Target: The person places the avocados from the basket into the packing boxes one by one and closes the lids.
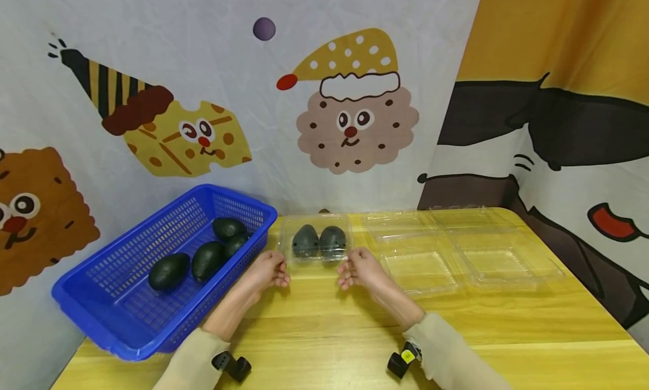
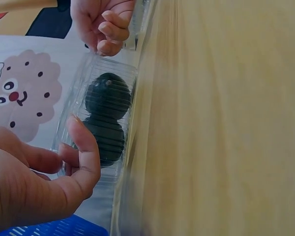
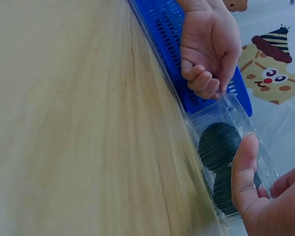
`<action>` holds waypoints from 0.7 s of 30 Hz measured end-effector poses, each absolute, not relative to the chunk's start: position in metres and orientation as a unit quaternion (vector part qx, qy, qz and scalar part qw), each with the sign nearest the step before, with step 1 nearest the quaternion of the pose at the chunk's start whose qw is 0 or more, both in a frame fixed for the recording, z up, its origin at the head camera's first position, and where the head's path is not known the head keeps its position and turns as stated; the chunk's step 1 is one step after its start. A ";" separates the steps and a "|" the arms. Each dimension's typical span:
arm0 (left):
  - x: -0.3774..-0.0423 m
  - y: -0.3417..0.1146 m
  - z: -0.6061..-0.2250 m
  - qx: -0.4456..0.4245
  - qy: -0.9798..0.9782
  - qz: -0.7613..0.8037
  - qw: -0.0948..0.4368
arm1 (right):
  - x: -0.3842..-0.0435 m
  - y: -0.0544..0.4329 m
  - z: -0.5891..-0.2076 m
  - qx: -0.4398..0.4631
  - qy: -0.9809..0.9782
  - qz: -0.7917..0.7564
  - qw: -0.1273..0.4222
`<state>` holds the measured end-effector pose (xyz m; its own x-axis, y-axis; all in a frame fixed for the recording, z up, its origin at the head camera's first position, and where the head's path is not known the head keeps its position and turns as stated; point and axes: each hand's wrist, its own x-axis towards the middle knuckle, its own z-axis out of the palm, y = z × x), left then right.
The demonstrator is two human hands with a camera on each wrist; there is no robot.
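Observation:
Two dark green avocados lie side by side inside a clear plastic clamshell box on the table, and its transparent lid lies over them. At the box's near left corner my left hand pinches the edge between thumb and index finger, the other fingers curled loosely. My right hand pinches the near right corner in the same way. In the left wrist view, ribbed plastic wall stands in front of the avocados. The right wrist view shows the left hand at the far end of the box.
A blue perforated basket stands at the left, holding several loose avocados. To the right sit several clear plastic boxes without avocados, their lids open. Behind the wooden table hangs a cartoon-printed cloth.

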<state>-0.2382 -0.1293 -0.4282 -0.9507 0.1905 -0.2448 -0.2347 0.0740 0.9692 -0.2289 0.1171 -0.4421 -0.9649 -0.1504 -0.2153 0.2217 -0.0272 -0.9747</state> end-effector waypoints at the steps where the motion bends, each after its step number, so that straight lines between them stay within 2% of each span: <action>1: -0.239 -0.129 -0.428 -0.016 0.716 0.680 0.155 | -0.230 0.117 -0.442 0.027 0.685 -0.716 0.129; 21: -0.254 -0.127 -0.429 -0.012 0.720 0.672 0.173 | -0.246 0.111 -0.441 0.036 0.682 -0.719 0.124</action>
<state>-0.2541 -0.1272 -0.4294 -0.9398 0.2150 -0.2657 -0.2503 0.0966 0.9633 -0.2457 0.1113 -0.4414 -0.9668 -0.1295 -0.2204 0.2269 -0.0377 -0.9732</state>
